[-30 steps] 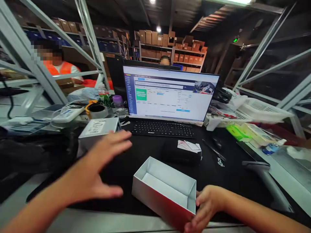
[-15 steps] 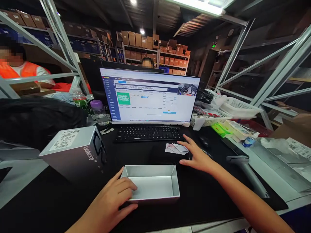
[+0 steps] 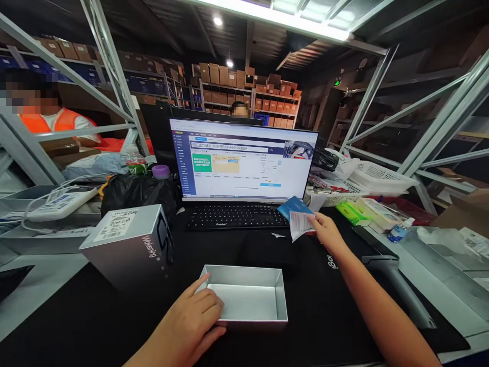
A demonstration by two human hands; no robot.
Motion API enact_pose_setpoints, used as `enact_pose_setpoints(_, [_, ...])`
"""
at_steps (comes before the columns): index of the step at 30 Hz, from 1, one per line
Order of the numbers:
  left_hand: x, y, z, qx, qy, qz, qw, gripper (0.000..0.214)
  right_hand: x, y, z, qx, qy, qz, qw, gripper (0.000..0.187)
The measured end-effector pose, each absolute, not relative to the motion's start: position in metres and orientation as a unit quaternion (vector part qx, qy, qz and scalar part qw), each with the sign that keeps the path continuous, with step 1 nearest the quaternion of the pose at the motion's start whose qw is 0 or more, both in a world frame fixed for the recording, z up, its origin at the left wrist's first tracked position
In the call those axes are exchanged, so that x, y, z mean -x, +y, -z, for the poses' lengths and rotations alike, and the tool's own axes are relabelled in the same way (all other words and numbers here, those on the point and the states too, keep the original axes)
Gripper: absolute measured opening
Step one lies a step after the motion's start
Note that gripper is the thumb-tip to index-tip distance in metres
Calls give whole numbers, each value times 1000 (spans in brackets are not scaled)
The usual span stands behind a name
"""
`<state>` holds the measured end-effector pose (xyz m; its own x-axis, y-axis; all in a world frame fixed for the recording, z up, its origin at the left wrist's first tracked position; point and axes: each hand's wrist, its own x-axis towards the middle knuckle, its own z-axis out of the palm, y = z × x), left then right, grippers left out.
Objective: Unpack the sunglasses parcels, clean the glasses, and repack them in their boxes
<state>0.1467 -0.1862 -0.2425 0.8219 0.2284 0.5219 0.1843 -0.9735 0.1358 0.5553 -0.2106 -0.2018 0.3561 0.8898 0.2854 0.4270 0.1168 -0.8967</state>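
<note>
Silver-grey, the rectangular box [image 3: 250, 302] stands open, its inside pale.

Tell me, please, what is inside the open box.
The open box shows its pale floor, back wall and right wall; the left hand covers its near left corner, hiding whatever is beneath.

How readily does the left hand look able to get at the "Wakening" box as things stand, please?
Probably yes: only black mat shows between the left hand and the "Wakening" box, though the hand would likely have to let go of the open box first.
</note>
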Motion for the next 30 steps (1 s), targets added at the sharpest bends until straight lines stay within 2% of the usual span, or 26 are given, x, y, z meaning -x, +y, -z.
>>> enact_pose_setpoints(2, [-145, -185, 247, -939, 125, -317, 55, 13, -546, -213, 192, 604, -512, -245, 560, 62])
enact_pose_setpoints(5, [-146, -181, 247, -897, 191, -387, 91, 44, -512, -218, 182, 564, -524, -310, 558, 59])
enact_pose_setpoints(10, [-169, -169, 221, -763, 311, -497, 271, 94, -436, -219, 180, 453, -591, -491, 452, 44])
enact_pose_setpoints(11, [-173, -167, 217, -747, 316, -491, 318, 94, -424, -218, 181, 438, -611, -499, 431, 42])
enact_pose_setpoints(13, [-177, -163, 212, -739, 330, -446, 382, 64, -408, -213, 184, 424, -645, -492, 403, 37])
enact_pose_setpoints(15, [-176, -164, 212, -744, 350, -428, 376, 28, -400, -209, 187, 419, -660, -491, 384, 35])
enact_pose_setpoints(16, [-174, -167, 212, -746, 355, -440, 352, 21, -398, -207, 188, 418, -665, -493, 375, 38])
enact_pose_setpoints(18, [-169, -173, 214, -748, 352, -475, 302, 21, -399, -206, 191, 429, -669, -483, 368, 42])
enact_pose_setpoints(23, [-157, -178, 218, -686, 376, -525, 335, 28, -414, -207, 194, 511, -698, -326, 380, 20])
enact_pose_setpoints(25, [-154, -172, 220, -634, 407, -570, 329, 32, -422, -209, 191, 538, -714, -242, 376, 27])
enact_pose_setpoints(27, [-151, -165, 222, -592, 429, -620, 284, 56, -431, -212, 187, 559, -710, -153, 399, 36])
enact_pose_setpoints(28, [-149, -161, 223, -589, 439, -631, 250, 58, -434, -213, 184, 555, -709, -116, 420, 39])
enact_pose_setpoints(30, [-147, -156, 223, -621, 450, -611, 197, 35, -436, -215, 181, 507, -720, -81, 466, 39])
